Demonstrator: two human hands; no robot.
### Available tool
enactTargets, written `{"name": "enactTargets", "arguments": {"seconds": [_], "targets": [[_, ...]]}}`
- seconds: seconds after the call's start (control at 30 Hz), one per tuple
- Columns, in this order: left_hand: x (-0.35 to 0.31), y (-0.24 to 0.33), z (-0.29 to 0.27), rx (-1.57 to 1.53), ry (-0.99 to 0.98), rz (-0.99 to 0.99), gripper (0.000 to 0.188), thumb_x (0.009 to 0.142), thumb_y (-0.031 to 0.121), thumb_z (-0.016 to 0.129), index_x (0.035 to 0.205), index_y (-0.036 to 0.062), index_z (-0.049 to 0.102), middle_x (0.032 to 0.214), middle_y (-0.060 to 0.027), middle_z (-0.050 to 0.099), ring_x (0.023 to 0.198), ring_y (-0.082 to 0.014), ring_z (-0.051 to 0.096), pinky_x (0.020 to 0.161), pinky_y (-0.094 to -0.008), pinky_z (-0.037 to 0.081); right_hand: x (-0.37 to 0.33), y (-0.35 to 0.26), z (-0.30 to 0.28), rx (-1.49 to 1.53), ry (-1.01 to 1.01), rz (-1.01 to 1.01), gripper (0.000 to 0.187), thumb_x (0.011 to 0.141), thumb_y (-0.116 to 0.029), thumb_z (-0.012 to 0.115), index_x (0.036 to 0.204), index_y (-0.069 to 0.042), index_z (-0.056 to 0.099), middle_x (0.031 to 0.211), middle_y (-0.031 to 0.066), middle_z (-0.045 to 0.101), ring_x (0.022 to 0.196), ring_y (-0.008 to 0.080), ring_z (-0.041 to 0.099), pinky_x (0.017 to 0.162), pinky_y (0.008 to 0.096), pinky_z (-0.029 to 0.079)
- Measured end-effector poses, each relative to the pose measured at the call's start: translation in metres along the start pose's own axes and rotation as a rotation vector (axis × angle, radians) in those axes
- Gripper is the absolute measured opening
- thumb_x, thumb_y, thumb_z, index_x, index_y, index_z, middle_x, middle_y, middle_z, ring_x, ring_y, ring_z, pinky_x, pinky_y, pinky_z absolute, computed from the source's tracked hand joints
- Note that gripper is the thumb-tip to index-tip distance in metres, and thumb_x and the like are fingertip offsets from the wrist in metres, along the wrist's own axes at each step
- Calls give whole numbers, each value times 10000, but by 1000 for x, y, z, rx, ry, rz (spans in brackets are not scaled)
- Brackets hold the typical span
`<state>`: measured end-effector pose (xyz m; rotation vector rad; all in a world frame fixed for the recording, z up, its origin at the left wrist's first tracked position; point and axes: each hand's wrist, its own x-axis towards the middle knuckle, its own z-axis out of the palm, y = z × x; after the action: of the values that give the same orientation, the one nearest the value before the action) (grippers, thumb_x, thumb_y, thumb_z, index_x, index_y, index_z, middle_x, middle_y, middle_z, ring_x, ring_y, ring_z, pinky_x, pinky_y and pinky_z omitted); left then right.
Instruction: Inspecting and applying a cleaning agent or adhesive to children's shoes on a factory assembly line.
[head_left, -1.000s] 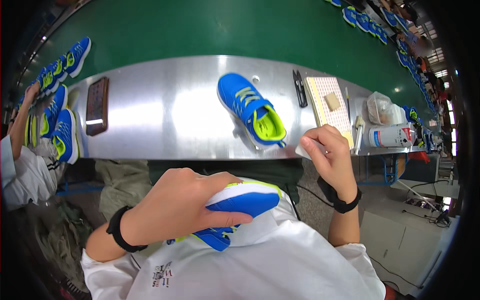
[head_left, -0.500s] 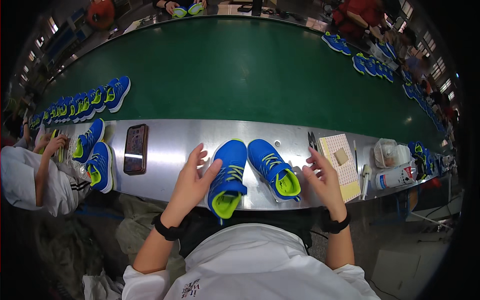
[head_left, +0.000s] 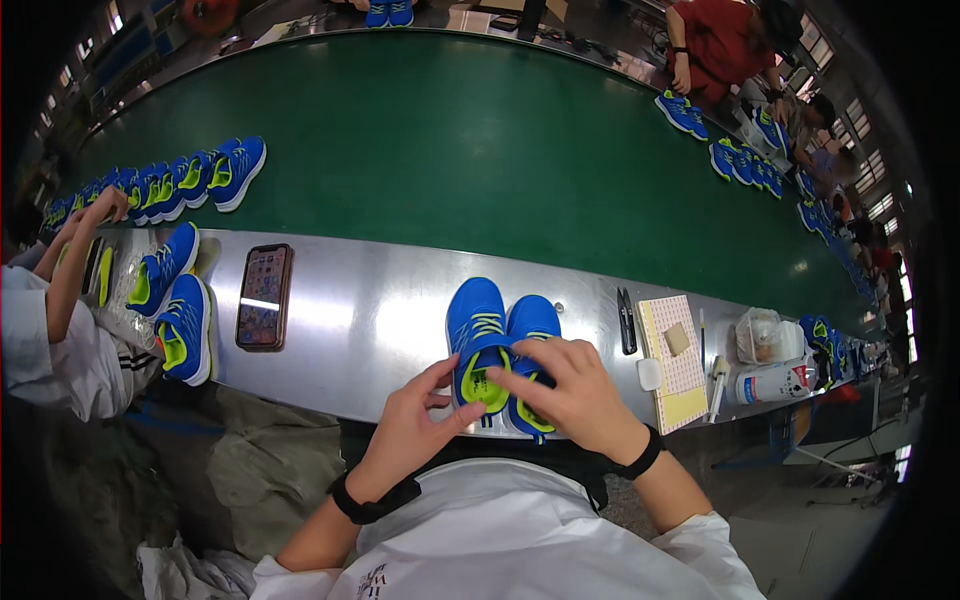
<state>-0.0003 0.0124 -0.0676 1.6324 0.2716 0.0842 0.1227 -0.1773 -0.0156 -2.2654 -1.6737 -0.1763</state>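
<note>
Two blue shoes with lime-green linings and laces stand side by side in front of me, toes pointing away: the left shoe (head_left: 475,310) and the right shoe (head_left: 535,315). My left hand (head_left: 420,425) is at the left shoe's outer side, thumb by the heel and fingers apart. Reaching over the right shoe, my right hand (head_left: 580,395) has its thumb and a finger at the left shoe's opening, beside the strap. That hand covers much of the right shoe's opening and strap.
A phone (head_left: 265,298) lies left on the metal ledge (head_left: 350,290). Black snips (head_left: 627,320), a printed pad (head_left: 672,360) and a white bottle (head_left: 770,383) lie right. Beyond runs a green belt (head_left: 450,140) with shoe rows at both sides. Co-workers sit around.
Both hands have come inward to the shoes. The right shoe now stands close against the left one. A white piece near the pad has come into sight. The left neighbour's arm reached toward the belt.
</note>
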Motion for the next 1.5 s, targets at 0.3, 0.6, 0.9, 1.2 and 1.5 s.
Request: {"name": "enactTargets", "arguments": {"seconds": [0.3, 0.6, 0.9, 1.2, 1.5], "targets": [[24, -16, 9, -450, 190, -17, 489, 991, 306, 502, 1341, -26, 426, 1087, -75, 613, 954, -97, 579, 849, -236, 477, -8, 11, -8, -388, -47, -432, 172, 767, -233, 626, 939, -243, 630, 1099, -103, 547, 972, 93, 510, 699, 285, 312], [3, 57, 25, -663, -56, -37, 399, 963, 296, 560, 1195, -23, 501, 1034, -71, 628, 892, -77, 588, 788, -220, 493, -45, -29, -15, -523, 156, -439, 162, 799, -311, 577, 942, -290, 649, 1086, -149, 581, 1007, 54, 467, 792, 350, 259], [-3, 50, 35, -601, 35, 69, 317, 962, 247, 567, 1119, -26, 526, 964, -75, 628, 866, -82, 575, 761, -228, 483, -47, -35, -24, -594, 162, -548, 210, 801, -323, 561, 954, -226, 665, 1097, -132, 602, 1009, 47, 467, 906, 363, 246], [-6, 46, 34, -617, 10, 47, 306, 964, 206, 563, 1147, -36, 524, 995, -67, 631, 882, -79, 580, 780, -218, 482, -47, -46, -30, -587, 114, -546, 194, 786, -285, 627, 974, -271, 675, 1059, -156, 581, 904, 67, 409, 713, 319, 244], [9, 51, 23, -667, -62, -30, 384, 980, 259, 528, 1225, -35, 494, 1058, -88, 634, 939, -101, 597, 832, -234, 491, -33, -38, -36, -556, 143, -479, 167, 787, -266, 612, 945, -251, 666, 1059, -131, 594, 895, 82, 446, 758, 329, 273]]}}
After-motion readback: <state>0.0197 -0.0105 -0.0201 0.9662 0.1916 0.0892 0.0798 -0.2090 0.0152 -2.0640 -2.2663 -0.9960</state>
